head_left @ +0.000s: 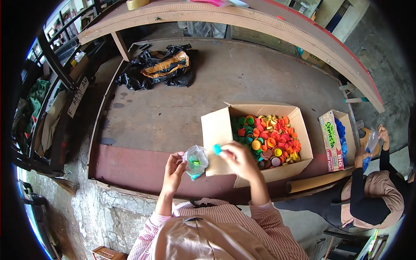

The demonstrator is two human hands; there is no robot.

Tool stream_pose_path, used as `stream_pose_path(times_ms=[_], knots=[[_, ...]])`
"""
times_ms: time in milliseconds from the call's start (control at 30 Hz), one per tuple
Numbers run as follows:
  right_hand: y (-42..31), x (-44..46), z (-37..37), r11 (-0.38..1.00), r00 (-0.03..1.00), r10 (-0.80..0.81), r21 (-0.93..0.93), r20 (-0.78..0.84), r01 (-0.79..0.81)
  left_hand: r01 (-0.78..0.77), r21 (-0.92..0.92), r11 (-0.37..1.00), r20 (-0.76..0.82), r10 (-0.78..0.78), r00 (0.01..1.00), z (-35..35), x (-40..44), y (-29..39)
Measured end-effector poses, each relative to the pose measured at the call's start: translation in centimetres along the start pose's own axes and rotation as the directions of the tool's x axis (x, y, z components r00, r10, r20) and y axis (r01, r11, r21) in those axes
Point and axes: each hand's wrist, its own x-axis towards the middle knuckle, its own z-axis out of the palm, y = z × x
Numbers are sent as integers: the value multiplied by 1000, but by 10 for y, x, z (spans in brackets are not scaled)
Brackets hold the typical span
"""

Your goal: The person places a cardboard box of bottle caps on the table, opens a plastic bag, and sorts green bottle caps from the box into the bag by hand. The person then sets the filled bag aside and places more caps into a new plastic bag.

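Note:
My left hand point(173, 173) pinches the edge of a clear plastic bag point(196, 157), which has a few green and teal caps at its bottom. To the right of the bag, my right hand point(239, 161) holds a teal bottle cap point(217, 149) at its fingertips, over the open flap of a cardboard box point(216, 125). Inside that box lie many loose plastic caps point(271, 138) in red, orange, yellow, green and brown. The box stands just beyond my right forearm.
A crumpled black plastic bag point(158, 67) with brown tape lies at the table's point(143, 117) far left. At the right stands a printed carton point(330, 141) of blue items. Beside it a co-worker point(377, 190) holds a clear bag. A cardboard roll point(318, 180) lies along the near edge.

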Motion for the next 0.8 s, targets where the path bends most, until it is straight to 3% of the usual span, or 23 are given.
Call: stream_pose_path(times_ms=[33, 67, 133, 233, 267, 333, 367, 467, 533, 800], knots=[[4, 3, 14, 982, 987, -156, -104, 46, 160, 2, 1, 1000, 4, -2, 1000, 1, 0, 0], [3, 4, 26, 943, 978, -196, -261, 67, 207, 1, -3, 1000, 8, -1, 1000, 2, -1, 2], [1, 5, 47, 877, 976, -144, -437, 163, 202, 7, -4, 1000, 19, -7, 1000, 3, -2, 1], [-8, 4, 45, 885, 984, -132, -433, 119, 171, -18, -2, 1000, 49, 18, 999, 0, -1, 0], [-14, 4, 33, 934, 997, -33, -354, 72, 56, -5, 2, 1000, 31, 5, 1000, 0, -1, 0], [10, 5, 8, 936, 995, -68, -349, -76, 37, 14, 7, 1000, 14, -14, 1000, -1, -2, -1], [25, 1, -6, 900, 992, 22, -431, -122, -73, 10, 8, 1000, 25, -10, 1000, -1, -1, -1], [63, -8, -39, 745, 928, 263, -555, -265, -369, 10, 8, 1000, 45, -10, 999, 1, 0, -1], [94, -13, -46, 548, 837, 473, -651, -276, -525, 13, 5, 1000, 49, -14, 999, 2, 1, -2], [107, 2, -22, 471, 850, 485, -756, -207, -454, -1, 14, 1000, 40, 1, 999, -1, -1, -2]])
